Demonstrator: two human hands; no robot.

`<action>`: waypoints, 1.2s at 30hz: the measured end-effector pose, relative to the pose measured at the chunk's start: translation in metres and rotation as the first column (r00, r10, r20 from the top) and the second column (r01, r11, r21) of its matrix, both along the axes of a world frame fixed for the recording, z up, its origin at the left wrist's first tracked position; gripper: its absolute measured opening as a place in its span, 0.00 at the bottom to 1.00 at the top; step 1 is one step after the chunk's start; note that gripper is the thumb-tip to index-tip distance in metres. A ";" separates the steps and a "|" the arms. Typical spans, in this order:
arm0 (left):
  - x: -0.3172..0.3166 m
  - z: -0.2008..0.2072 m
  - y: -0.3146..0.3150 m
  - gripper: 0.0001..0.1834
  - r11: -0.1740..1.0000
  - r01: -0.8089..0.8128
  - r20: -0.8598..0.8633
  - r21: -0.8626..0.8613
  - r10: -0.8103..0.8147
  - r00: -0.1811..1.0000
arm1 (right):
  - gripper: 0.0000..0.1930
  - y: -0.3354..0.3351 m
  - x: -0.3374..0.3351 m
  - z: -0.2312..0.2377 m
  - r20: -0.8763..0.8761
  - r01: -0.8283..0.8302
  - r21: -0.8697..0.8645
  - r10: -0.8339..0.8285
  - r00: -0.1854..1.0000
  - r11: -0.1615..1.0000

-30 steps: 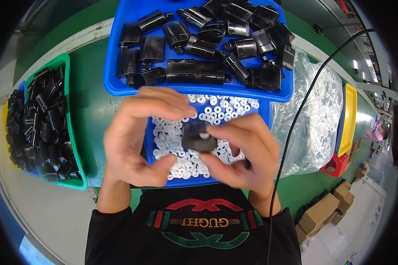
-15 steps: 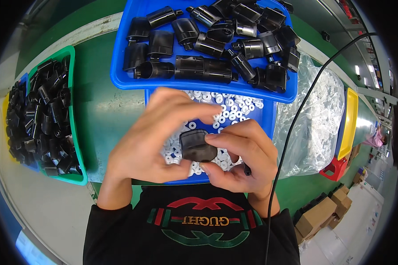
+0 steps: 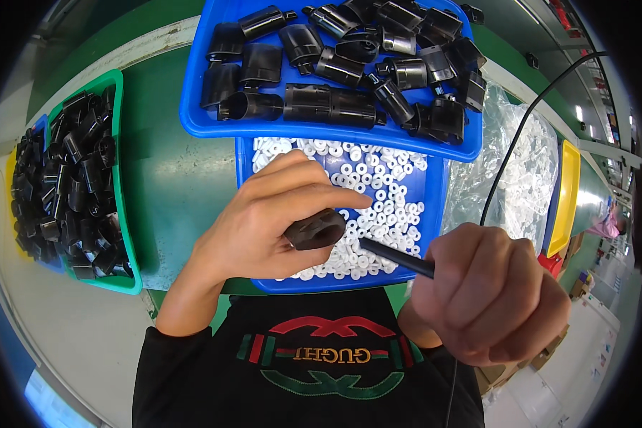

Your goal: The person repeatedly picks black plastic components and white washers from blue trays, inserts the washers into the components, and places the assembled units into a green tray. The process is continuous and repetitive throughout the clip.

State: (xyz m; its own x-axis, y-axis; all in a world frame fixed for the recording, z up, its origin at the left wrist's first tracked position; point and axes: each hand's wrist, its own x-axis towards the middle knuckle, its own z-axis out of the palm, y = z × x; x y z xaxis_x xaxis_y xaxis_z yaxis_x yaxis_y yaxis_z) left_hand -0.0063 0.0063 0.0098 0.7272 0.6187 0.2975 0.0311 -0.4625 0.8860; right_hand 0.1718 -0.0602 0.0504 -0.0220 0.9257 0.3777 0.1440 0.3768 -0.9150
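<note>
My left hand is closed around a black hollow plastic fitting, its open end turned toward the right. In my right hand, a fist grips a slim black rod-shaped tool; its tip points left, a little apart from the fitting. Both hands are over a blue tray of small white ring washers. Beyond it, a second blue tray overlaps its far edge and bears several black plastic fittings like the held one.
At left stands a green tray heaped with black parts, with other trays behind it. A clear plastic bag of white pieces lies at right, near a yellow tray. A thin black cable hangs down across the right side.
My right hand has let go of the fitting and moved right and toward me, now gripping the black rod. My left hand has closed around the fitting, which has turned its open end rightward.
</note>
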 end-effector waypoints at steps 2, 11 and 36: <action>0.001 -0.001 0.000 0.20 0.999 0.033 0.006 -0.035 -0.033 0.999 | 0.05 0.001 0.005 0.007 -0.200 -0.063 0.032 0.068 0.977 0.997; 0.004 -0.013 -0.010 0.14 0.993 0.011 0.144 -0.118 0.007 0.990 | 0.12 0.004 -0.014 0.001 -0.460 -0.249 0.114 0.274 0.845 0.962; -0.002 -0.010 -0.010 0.19 0.997 0.025 -0.084 0.071 -0.019 0.996 | 0.15 -0.003 -0.031 -0.025 -0.458 -0.134 0.121 0.175 0.872 0.984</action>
